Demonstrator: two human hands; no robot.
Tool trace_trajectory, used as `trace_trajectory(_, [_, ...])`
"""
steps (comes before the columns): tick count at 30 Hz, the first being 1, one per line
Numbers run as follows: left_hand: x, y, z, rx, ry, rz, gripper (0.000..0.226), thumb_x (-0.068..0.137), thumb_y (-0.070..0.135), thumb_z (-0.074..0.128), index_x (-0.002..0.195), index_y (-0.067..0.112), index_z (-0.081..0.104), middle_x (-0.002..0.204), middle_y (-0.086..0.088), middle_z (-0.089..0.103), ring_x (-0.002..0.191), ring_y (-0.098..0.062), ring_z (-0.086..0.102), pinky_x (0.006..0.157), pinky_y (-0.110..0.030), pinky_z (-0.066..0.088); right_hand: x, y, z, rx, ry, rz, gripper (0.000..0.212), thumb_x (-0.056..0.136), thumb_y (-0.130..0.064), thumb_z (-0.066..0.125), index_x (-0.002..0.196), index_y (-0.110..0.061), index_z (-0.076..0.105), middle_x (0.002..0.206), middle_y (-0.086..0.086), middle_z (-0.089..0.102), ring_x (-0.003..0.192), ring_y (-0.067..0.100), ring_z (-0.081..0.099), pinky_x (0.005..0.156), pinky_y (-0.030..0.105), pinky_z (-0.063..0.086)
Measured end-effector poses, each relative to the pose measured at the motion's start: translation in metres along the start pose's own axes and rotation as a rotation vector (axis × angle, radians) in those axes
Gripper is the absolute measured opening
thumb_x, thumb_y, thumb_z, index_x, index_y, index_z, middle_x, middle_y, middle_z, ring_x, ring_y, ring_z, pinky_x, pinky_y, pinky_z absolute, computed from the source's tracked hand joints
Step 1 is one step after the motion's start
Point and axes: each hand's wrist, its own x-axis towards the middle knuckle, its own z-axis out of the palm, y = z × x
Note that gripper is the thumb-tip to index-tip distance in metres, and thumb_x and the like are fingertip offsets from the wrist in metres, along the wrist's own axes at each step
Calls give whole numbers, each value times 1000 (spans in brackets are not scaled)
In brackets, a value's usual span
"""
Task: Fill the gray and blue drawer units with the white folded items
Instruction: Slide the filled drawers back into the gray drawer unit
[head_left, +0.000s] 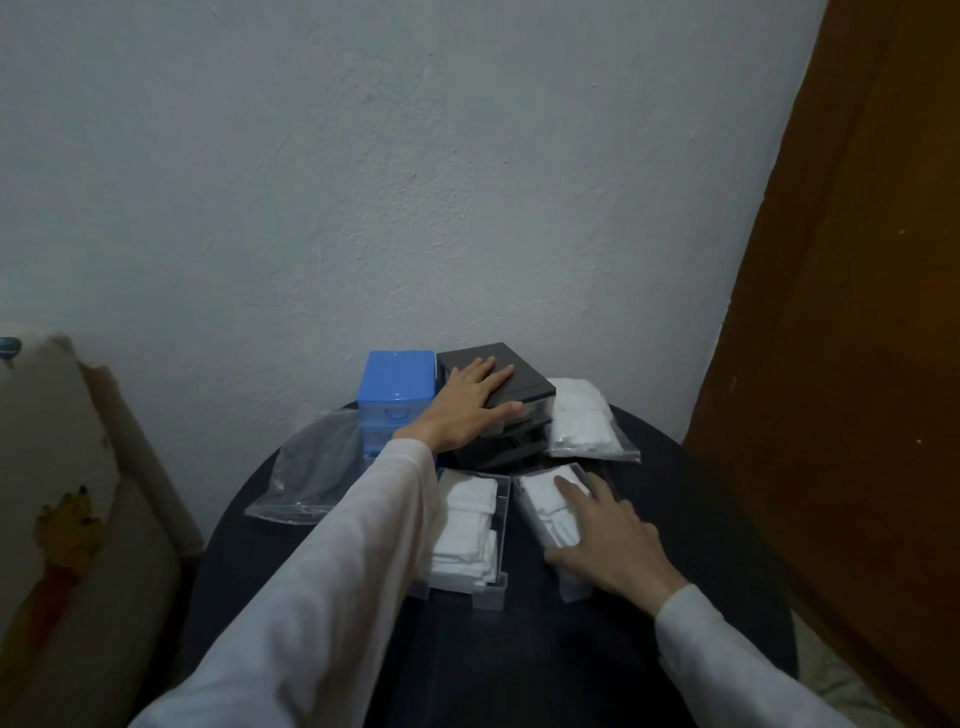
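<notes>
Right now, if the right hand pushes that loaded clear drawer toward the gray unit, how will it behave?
The clear drawer looks like thin, light plastic, so it should slide easily on the dark table. Its white folded items are soft and may shift. The right hand presses them down, which probably helps.

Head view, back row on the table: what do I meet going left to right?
Empty clear bag → blue drawer unit → gray drawer unit with the left hand flat on top → bag of white folded items.
</notes>
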Motion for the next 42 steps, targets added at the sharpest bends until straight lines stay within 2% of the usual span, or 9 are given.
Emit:
trace_trajectory(5, [3, 0, 3, -48, 17, -15, 51, 100, 40, 28, 148, 23, 20, 158, -4, 8, 146, -17, 0, 117, -37, -6, -2, 0, -18, -28, 113, -105, 72, 88, -54, 47, 147, -40, 8, 157, -12, -7, 135, 29, 25, 104, 44, 30])
trace_trajectory(10, [5, -1, 3, -34, 25, -15, 49, 101, 37, 27, 148, 22, 21, 158, -4, 9, 146, -17, 1, 116, -37, -7, 5, -14, -26, -96, 88, -188, 66, 89, -55, 41, 146, -41, 13, 157, -16, -1, 136, 28, 26, 104, 43, 28])
trace_trajectory(14, [6, -1, 5, -34, 37, -10, 49, 101, 36, 28, 147, 22, 22, 158, -4, 10, 146, -17, 2, 116, -37, -6, 13, -19, -22, -88, 69, -179, 62, 90, -54, 39, 146, -41, 14, 156, -15, 8, 137, 29, 23, 106, 45, 26])
trace_trajectory(28, [8, -4, 7, -54, 61, 4, 48, 101, 34, 30, 147, 21, 24, 157, -4, 12, 146, -18, 3, 116, -37, -6, 28, -28, -11, -71, 161, -196, 56, 93, -49, 35, 146, -38, 18, 155, -14, 13, 134, 33, 22, 109, 47, 22])
trace_trajectory(34, [8, -4, 7, -55, 64, 3, 47, 101, 33, 32, 146, 21, 26, 157, -4, 14, 145, -18, 5, 117, -38, -4, 46, -39, -16, -119, 145, -198, 52, 92, -48, 36, 141, -32, 30, 148, -8, 31, 125, 34, 32, 102, 46, 26])
trace_trajectory(36, [8, -4, 6, -58, 64, 5, 47, 101, 33, 32, 146, 22, 26, 157, -4, 14, 145, -18, 5, 117, -38, -3, 48, -38, -16, -145, 144, -192, 55, 91, -53, 37, 142, -33, 30, 150, -8, 29, 132, 33, 27, 107, 50, 19])
trace_trajectory(39, [6, -1, 7, -74, 61, 30, 47, 101, 33, 32, 146, 22, 28, 157, -3, 16, 145, -17, 7, 117, -37, -3, 41, -31, -13, -100, 178, -219, 63, 88, -63, 37, 143, -35, 28, 152, -11, 25, 143, 25, 10, 111, 57, -1])
trace_trajectory(42, [6, 1, 8, -78, 62, 37, 46, 101, 33, 33, 146, 22, 29, 157, -2, 17, 145, -16, 7, 117, -37, -2, 32, -22, -9, -21, 330, -283, 77, 76, -75, 24, 138, -33, 38, 146, -11, 38, 140, 14, 21, 115, 53, 1])
